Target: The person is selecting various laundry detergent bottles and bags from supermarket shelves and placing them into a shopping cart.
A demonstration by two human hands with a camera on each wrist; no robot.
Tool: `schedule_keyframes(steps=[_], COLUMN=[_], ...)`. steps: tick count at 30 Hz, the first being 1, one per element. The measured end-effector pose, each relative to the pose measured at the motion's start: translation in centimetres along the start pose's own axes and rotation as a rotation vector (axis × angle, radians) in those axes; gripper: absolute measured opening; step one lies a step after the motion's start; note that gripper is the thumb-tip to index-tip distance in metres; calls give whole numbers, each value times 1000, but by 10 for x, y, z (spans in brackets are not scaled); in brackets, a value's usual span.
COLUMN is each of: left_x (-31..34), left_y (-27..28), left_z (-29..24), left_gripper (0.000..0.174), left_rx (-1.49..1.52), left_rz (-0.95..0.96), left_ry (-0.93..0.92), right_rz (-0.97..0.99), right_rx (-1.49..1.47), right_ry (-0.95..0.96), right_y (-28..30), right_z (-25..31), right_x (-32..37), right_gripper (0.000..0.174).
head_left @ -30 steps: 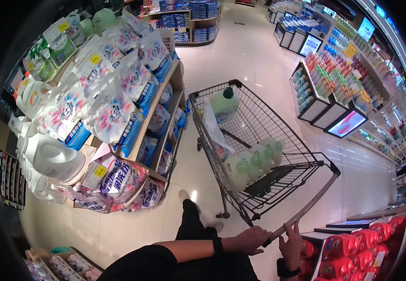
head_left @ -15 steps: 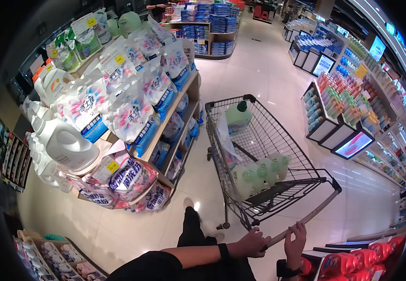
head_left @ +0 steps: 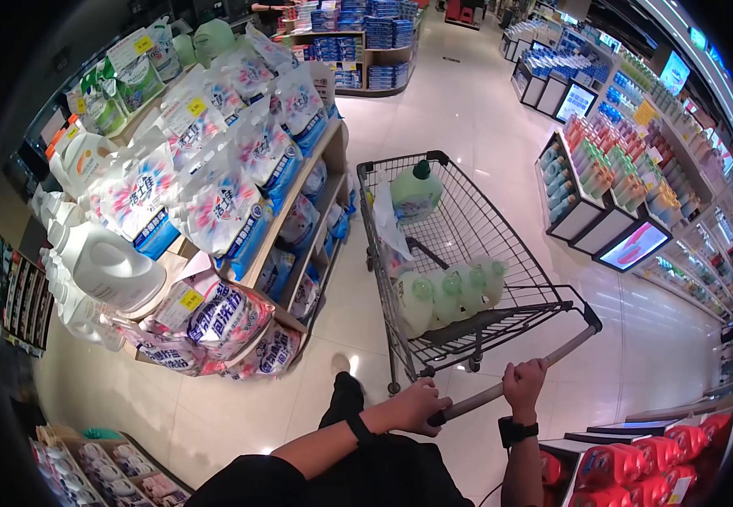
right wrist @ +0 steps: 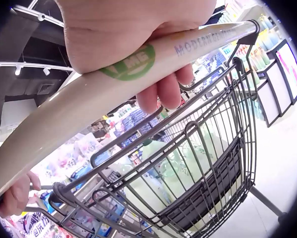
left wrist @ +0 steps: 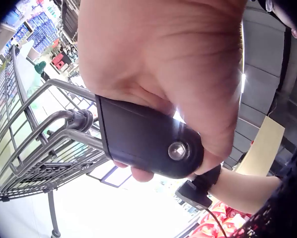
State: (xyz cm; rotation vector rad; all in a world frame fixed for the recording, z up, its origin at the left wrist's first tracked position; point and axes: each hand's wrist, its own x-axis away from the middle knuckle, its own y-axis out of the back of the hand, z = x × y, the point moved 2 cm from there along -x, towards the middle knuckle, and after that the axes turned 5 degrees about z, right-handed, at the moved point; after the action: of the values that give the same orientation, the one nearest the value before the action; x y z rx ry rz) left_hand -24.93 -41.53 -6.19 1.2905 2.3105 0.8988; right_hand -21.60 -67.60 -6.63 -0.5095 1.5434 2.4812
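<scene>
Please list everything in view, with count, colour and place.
cart: one, grey, centre
handle: one, beige, on cart
large bottle: one, green, in cart
small bottles: at least four, green, in cart
bags: many, white-blue, left stand
jugs: several, white, left stand
boxes: many, blue, far stand
bottles: many, multicoloured, right stand
packs: many, red, lower right
wristbands: two, black, wrists
left hand: one, bare, gripping handle's end
right hand: one, bare, gripping handle

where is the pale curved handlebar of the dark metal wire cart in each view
Head: the pale curved handlebar is below and right of centre, gripped by the left hand and right hand.
Left wrist: its black end piece shows mid-frame.
Right wrist: it runs diagonally, lower left to upper right.
Shared landmark: the dark metal wire cart.
</scene>
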Motion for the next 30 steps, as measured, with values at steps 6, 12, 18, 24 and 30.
schedule_keyframes(steps=[6, 12, 18, 24, 30], left_x=[-3, -17, -37, -61, -93], left_y=[38, 76, 126, 172, 212], left_z=[32, 70, 113, 168, 220], left_gripper=[49, 48, 45, 42, 42], left_rx=[-42, -30, 11, -41, -49], left_rz=[-43, -59, -65, -82, -76], left_ry=[-16, -6, -20, -79, -91], right_rz=[-61, -113, -134, -123, -151], right_rx=[-1, 29, 15, 10, -63], right_ry=[-105, -212, -218, -166, -100], right_y=[-28, -48, -83, -113, -143], right_z=[11, 26, 20, 22, 16], right_x=[-32, -79, -133, -199, -264], right_gripper=[30, 31, 33, 35, 36])
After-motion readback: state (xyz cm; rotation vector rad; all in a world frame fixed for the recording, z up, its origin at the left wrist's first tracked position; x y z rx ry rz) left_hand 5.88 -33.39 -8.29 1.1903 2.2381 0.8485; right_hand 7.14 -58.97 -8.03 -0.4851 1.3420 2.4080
